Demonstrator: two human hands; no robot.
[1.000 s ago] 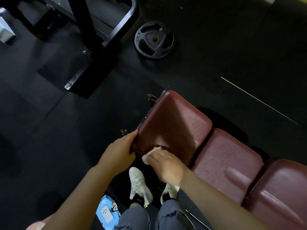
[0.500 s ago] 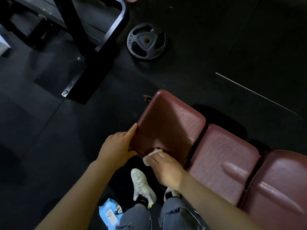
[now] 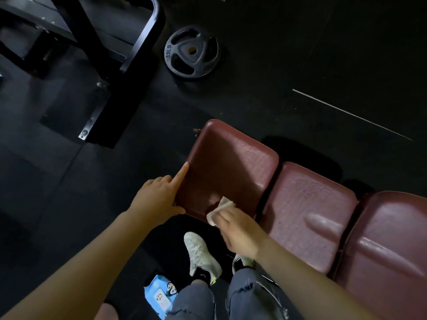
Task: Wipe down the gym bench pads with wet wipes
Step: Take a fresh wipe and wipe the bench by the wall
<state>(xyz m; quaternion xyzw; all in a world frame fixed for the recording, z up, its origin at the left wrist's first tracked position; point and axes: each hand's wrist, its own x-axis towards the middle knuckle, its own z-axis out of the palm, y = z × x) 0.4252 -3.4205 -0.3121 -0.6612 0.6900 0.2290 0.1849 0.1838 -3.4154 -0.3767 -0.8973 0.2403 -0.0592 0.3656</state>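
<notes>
since a second ago the left hand (image 3: 157, 199) has shifted its hold on the end pad (image 3: 231, 167): its forefinger now lies straight along the pad's left edge, pointing up it, where before the fingers were bunched at the near left corner. the thumb sits at the near corner, so the hand braces the pad with fingers mostly straight rather than gripping anything. the wet wipe (image 3: 220, 210) has travelled from the near edge a little up onto the pad's top face, and the right hand (image 3: 240, 234) has gone with it. i read this as the wiping stroke moving off the front rim and onto the near right part of the face, with most of this pad's top yet to be covered by this pass.

going left to right: the left hand touches the pad's left side; the pad spreads away ahead of both hands and between them; the crumpled white wipe lies on the pad just ahead of the right fingertips (image 3: 219, 219), which press on it and partly cover it. whether they pinch it or only push it flat i cannot tell. to the right of the right hand, the middle pad (image 3: 307, 211) and the far pad (image 3: 390, 248) sit side by side, untouched by either hand. behind the left forearm, on the floor (image 3: 46, 204), lies the blue wipes pack (image 3: 159, 294).
</notes>
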